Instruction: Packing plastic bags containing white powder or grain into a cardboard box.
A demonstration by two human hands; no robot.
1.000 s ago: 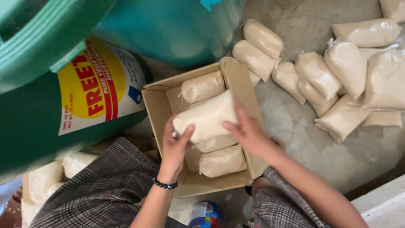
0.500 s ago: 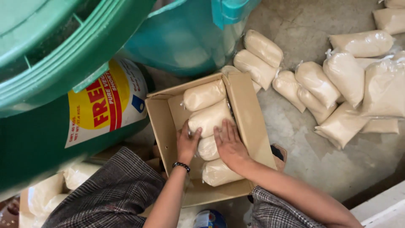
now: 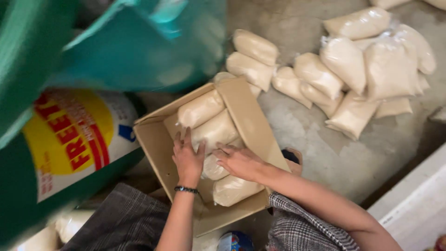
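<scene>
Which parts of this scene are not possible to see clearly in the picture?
- Box floor, head view: hidden by the bags and both hands.
- Left hand fingertips: whether they grip or only press a bag is unclear.
- Right hand: its palm faces down, contact hidden.
- Green tub: blurred, cut off by the top edge.
- Bag pile: cut off at the upper right.

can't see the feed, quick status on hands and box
Left hand and right hand flat on bags in box. Neither gripping. More bags on floor, nothing blocking.

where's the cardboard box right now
In the head view the cardboard box sits centre frame on the concrete floor, in front of the person's knees, with both hands inside it and loose bags to its right.
</scene>
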